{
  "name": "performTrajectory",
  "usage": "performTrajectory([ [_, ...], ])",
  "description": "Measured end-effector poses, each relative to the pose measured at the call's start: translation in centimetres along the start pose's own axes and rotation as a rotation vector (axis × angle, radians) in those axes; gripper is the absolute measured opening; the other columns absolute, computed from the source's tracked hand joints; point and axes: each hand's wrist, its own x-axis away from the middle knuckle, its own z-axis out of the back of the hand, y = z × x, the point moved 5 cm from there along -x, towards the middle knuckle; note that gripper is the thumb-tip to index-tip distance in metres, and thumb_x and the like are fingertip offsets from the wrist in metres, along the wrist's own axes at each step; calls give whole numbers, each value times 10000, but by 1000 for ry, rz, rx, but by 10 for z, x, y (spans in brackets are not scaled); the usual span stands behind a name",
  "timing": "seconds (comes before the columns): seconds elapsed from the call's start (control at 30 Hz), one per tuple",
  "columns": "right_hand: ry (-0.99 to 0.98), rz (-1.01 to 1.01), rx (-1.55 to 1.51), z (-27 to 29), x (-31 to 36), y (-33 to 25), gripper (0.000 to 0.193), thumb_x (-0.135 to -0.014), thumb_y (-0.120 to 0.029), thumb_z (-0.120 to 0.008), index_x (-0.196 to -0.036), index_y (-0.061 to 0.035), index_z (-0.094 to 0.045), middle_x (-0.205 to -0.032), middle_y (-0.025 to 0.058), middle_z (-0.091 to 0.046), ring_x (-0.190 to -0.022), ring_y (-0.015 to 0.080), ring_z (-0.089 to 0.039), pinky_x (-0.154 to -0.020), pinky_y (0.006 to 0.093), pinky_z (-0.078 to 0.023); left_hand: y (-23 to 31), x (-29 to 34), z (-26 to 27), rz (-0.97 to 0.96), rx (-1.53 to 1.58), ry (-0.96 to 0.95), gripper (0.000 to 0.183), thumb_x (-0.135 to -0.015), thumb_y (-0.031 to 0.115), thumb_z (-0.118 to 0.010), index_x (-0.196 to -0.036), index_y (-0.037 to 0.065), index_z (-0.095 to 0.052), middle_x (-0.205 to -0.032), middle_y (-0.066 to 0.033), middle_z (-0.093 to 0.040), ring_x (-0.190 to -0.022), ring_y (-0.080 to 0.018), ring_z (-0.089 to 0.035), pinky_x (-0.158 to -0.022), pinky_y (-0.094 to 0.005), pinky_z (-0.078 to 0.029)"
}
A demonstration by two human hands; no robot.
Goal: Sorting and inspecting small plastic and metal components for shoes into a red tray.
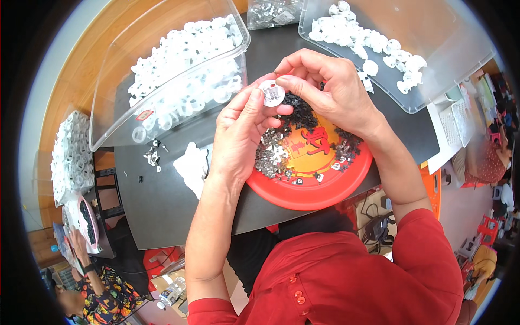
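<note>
Both hands (287, 100) pinch one small round white disc (271, 92), metal at its centre

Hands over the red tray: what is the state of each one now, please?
Left hand: closed, pinching the small white round part.
Right hand: closed, fingertips on the same part.

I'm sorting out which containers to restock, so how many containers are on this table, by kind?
Clear plastic bins holding white round parts: 2 (left bin, right bin)
Red round tray holding small black and silvery pieces: 1
Clear bag of silvery pieces at the far edge: 1
Total: 4

Both hands pinch one small white round part above the tray.
</note>
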Motion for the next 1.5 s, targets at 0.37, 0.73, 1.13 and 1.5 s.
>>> performTrajectory([
  [0.37, -136, -215, -172, -5, 3, 13, 210, -882, -188, -659, -914, 17, -631, -729, 54, -647, -598, 67, -566, -552, 239, -462, 1, 0, -1, -59, -130, 8, 453, -985, 219, -520, -1365, -3, -410, -1045, -104, -652, -879, -161, -665, -720, -240, -526],
  [0.73, -178, -323, -477, -14, 5, 14, 168, -910, -133, -619, -902, 35, -615, -787, 46, -661, -725, 68, -637, -647, 216, -517, 5, 1, -3, -101, -155, 31, 404, -931, 135, -576, -1295, -7, -473, -1007, -94, -666, -853, -144, -657, -742, -259, -521],
  [1.13, -167, -359, -424, -9, 4, 6, 154, -912, -120, -612, -905, 34, -618, -787, 40, -667, -719, 66, -643, -641, 217, -521, 7, 2, -4, -136, -90, 37, 330, -946, 148, -573, -1247, 12, -566, -982, -68, -670, -809, -106, -631, -697, -230, -500],
  [1.5, -78, -153, -381, -11, 5, 0, 154, -908, -117, -632, -897, 36, -620, -731, 24, -657, -688, 53, -632, -597, 199, -503, 6, 2, 1, -126, -47, 16, 338, -934, 118, -558, -1255, 14, -572, -956, -65, -672, -772, -107, -635, -669, -220, -483],
])
